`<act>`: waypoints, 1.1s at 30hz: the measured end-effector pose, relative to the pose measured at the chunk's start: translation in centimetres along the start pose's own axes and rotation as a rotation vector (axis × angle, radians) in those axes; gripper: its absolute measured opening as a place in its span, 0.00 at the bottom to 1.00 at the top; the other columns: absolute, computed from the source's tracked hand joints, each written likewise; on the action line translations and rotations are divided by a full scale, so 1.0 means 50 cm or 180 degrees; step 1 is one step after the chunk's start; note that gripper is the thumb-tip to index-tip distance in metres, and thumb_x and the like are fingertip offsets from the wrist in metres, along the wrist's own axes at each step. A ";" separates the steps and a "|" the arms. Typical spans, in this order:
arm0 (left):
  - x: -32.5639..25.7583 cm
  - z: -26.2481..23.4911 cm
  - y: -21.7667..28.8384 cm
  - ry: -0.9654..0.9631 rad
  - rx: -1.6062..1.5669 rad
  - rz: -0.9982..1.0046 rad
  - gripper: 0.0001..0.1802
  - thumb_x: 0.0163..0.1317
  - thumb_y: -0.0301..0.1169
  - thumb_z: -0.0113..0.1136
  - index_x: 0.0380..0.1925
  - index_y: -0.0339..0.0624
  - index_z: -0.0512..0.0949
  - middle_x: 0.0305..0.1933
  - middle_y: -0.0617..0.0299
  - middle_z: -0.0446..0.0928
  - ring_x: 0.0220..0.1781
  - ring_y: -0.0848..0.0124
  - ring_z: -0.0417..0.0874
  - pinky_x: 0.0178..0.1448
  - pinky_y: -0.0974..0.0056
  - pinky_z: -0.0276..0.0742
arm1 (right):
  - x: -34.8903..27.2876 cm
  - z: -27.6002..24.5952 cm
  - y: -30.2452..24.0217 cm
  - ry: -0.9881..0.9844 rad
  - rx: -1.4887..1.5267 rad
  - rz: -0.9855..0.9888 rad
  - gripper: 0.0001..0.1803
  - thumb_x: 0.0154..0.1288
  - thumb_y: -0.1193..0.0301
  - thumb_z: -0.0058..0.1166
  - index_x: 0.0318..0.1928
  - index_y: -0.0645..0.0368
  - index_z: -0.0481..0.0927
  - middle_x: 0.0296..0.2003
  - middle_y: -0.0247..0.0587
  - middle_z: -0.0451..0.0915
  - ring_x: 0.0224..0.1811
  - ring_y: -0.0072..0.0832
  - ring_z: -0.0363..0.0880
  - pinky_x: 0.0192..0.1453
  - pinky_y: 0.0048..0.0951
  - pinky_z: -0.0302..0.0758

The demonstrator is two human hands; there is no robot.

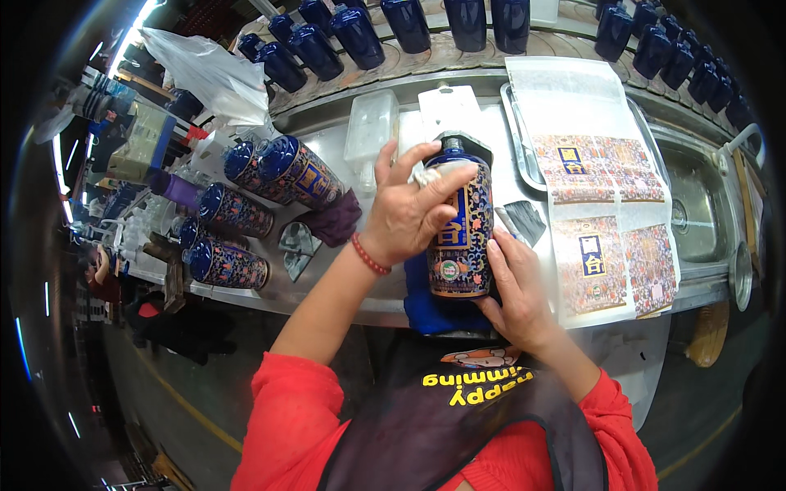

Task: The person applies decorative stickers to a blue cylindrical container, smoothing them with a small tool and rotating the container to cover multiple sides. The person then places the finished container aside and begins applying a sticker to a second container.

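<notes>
A dark blue bottle (pixel 460 274) with a colourful patterned wrap and gold-edged label stands slightly tilted in front of me. Against its lower right side my right hand (pixel 520 290) is closed, thumb and fingers gripping it. My left hand (pixel 409 211) lies over the upper left of the bottle, touching its front, with a small white wad (pixel 426 176) caught between the fingers. Under the bottle is a blue cloth (pixel 430 307). To the right lie printed decal sheets (pixel 602 282) with matching patterns, partly on a metal tray (pixel 524 164).
Several decorated bottles (pixel 233 263) lie or lean at the left, near a purple cloth (pixel 336 217) and a grey cloth (pixel 299 248). A clear plastic box (pixel 370 131) sits behind. Plain blue bottles (pixel 356 37) line a curved conveyor. A metal sink (pixel 696 200) is at the right.
</notes>
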State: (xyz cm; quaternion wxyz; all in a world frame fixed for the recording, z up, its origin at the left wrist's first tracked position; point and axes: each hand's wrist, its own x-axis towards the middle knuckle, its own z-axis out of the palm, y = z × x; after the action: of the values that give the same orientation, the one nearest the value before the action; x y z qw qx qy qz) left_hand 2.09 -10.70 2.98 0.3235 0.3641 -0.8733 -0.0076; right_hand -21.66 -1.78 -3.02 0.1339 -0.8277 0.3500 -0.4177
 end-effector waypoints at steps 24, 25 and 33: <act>0.062 0.054 -0.085 -0.0884 -0.4996 -0.2904 0.23 0.78 0.46 0.53 0.53 0.35 0.80 0.48 0.51 0.87 0.49 0.65 0.90 0.56 0.59 0.89 | -0.012 -0.030 -0.021 0.0297 0.0226 -0.0058 0.52 0.55 0.59 0.74 0.74 0.68 0.62 0.71 0.63 0.67 0.70 0.59 0.68 0.73 0.52 0.68; 0.056 0.051 -0.089 -0.0726 -0.5114 -0.2959 0.20 0.77 0.43 0.56 0.51 0.35 0.81 0.47 0.52 0.87 0.48 0.65 0.90 0.55 0.60 0.89 | -0.013 -0.031 -0.021 0.0339 0.0210 -0.0080 0.51 0.55 0.60 0.73 0.74 0.68 0.63 0.70 0.62 0.68 0.69 0.59 0.69 0.72 0.52 0.69; 0.012 -0.078 -0.076 -0.0829 -0.4581 -0.2167 0.19 0.78 0.40 0.53 0.57 0.36 0.76 0.56 0.52 0.83 0.59 0.66 0.85 0.66 0.58 0.81 | -0.023 -0.019 0.002 0.0426 0.0281 -0.0218 0.47 0.55 0.61 0.72 0.71 0.69 0.66 0.69 0.60 0.69 0.67 0.57 0.72 0.71 0.52 0.70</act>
State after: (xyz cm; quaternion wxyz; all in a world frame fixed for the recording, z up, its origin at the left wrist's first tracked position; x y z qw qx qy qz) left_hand 6.39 -12.99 5.43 0.3543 0.3087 -0.5262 -0.7087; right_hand -22.93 -0.96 -3.16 0.1323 -0.8028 0.3108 -0.4914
